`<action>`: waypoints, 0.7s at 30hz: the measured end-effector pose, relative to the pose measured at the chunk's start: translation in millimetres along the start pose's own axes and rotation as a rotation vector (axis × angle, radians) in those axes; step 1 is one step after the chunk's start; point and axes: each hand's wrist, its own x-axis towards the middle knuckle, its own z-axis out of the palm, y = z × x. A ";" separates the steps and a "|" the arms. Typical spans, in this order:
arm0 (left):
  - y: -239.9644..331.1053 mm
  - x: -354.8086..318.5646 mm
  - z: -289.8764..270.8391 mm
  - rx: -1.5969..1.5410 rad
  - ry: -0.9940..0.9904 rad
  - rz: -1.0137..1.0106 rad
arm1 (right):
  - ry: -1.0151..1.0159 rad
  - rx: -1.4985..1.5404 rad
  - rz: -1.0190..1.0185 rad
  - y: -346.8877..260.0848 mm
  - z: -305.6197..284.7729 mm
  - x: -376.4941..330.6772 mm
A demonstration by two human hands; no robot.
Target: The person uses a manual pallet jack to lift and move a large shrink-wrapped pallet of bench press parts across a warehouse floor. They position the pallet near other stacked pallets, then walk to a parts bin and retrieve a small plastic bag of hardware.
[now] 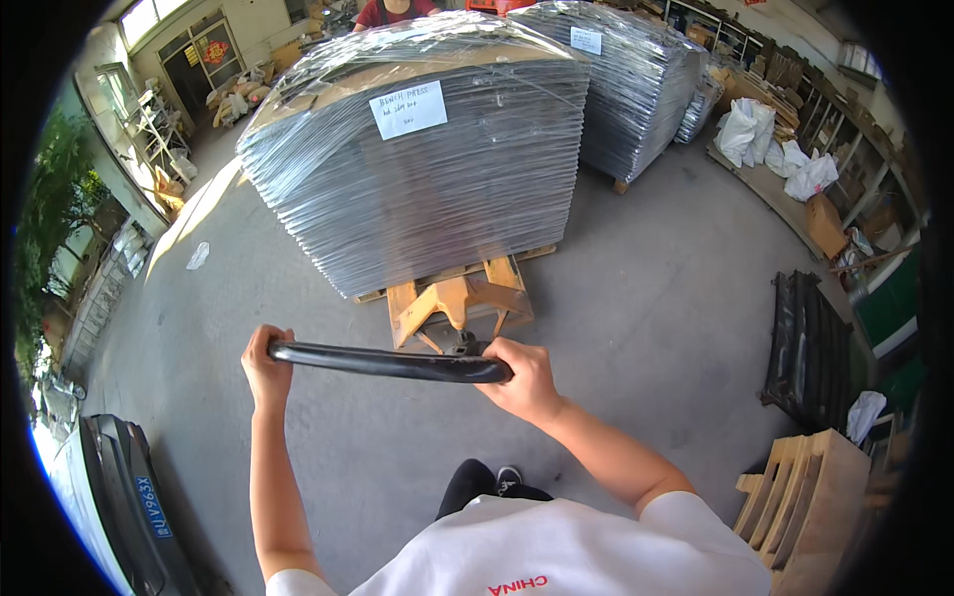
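Both my hands grip the black handle (388, 362) of a yellow pallet jack (452, 301). My left hand (266, 362) is wrapped round its left end, and my right hand (524, 377) closes on the right end. Beyond the handle, the jack's forks run under a wooden pallet (537, 253). On that pallet stands a tall stack of flat grey pieces (437, 189), wound in clear film, with a white paper label (408, 109) on its near face. The far ends of the forks are hidden beneath the load.
A second wrapped stack (636, 99) stands behind to the right. A person in red (393, 12) is behind the near load. Wooden pallets (805, 497) and black metal frames (810, 338) lie along the right side. A parked car (129, 497) is at the lower left.
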 end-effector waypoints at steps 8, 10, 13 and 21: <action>-58.3 -25.1 51.1 -1.010 0.119 -0.416 | 0.266 0.080 0.005 -17.5 2.3 -4.8; -56.9 -34.2 47.7 -0.902 0.211 -0.539 | 0.277 0.012 0.033 -21.6 1.4 -10.3; -30.7 -62.9 28.7 -0.893 0.290 -0.410 | 0.285 -0.050 0.124 -27.5 -0.9 -34.9; 140.5 -311.7 -26.5 -0.676 0.705 -0.404 | 0.285 0.080 -0.144 23.8 -92.5 -70.2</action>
